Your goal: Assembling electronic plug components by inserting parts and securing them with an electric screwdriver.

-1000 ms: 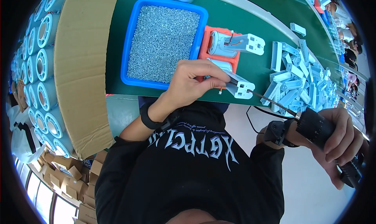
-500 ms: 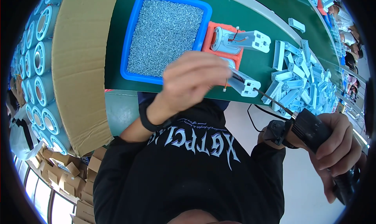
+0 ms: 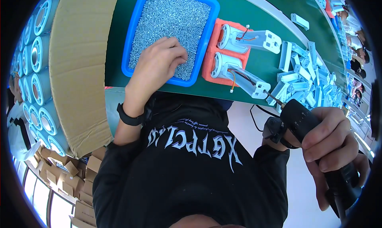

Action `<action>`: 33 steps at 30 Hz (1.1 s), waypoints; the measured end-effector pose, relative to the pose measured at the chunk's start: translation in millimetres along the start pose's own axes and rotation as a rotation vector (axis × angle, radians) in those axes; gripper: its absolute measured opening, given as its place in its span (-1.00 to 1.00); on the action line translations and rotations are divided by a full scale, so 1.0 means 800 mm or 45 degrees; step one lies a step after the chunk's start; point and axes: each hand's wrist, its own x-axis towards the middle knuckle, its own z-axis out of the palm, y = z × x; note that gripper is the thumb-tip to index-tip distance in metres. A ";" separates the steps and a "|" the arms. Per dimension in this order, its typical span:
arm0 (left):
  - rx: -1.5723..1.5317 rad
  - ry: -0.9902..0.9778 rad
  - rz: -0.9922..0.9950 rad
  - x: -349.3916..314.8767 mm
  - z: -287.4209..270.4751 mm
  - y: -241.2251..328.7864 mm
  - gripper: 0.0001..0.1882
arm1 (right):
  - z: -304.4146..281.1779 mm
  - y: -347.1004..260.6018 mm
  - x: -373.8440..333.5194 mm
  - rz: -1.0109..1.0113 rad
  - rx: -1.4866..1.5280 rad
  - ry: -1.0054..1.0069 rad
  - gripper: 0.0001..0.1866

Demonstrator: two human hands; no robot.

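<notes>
My left hand [image 3: 161, 62] is over the blue tray [image 3: 126, 48] of small metal screws [image 3: 167, 19]. Its fingers are curled together, their tips down at the screws, and what they pinch is hidden. My right hand [image 3: 332, 144] grips a black electric screwdriver [image 3: 296, 116]. The long bit points up and left, its tip at the end of a pale blue metal bracket [image 3: 260, 90]. That bracket extends from a white cylindrical part [image 3: 229, 64] with thin wires, seated in a red foam holder [image 3: 209, 70]. A second such cylinder [image 3: 234, 39] with its own bracket [image 3: 271, 41] sits just beyond.
Loose brackets [image 3: 302, 72] lie heaped on the green table [image 3: 270, 13] at the right, with a single bracket [image 3: 299, 21] farther off. At the left, a cardboard sheet [image 3: 81, 68] stands beside stacked white cylinders [image 3: 38, 54]. Cardboard boxes [image 3: 71, 180] lie at lower left.
My left hand has moved left from above the near cylinder to the screws in the tray, uncovering the cylinder. The screwdriver has shifted slightly left, its bit still at the bracket's end.
</notes>
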 end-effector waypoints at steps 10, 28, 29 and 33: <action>-0.541 0.216 -0.020 0.008 0.010 0.028 -0.90 | -0.010 0.003 0.000 0.006 0.032 -0.165 -0.57; -0.642 0.432 0.190 0.024 0.075 0.063 -0.83 | -0.017 -0.004 -0.010 -0.138 0.212 0.029 -0.30; -0.644 0.433 0.200 0.024 0.073 0.065 -0.83 | -0.018 -0.014 -0.010 -0.142 0.204 0.026 -0.30; -0.782 0.434 0.206 0.024 0.058 0.071 -0.82 | -0.041 -0.045 -0.018 -0.362 0.255 0.260 -0.53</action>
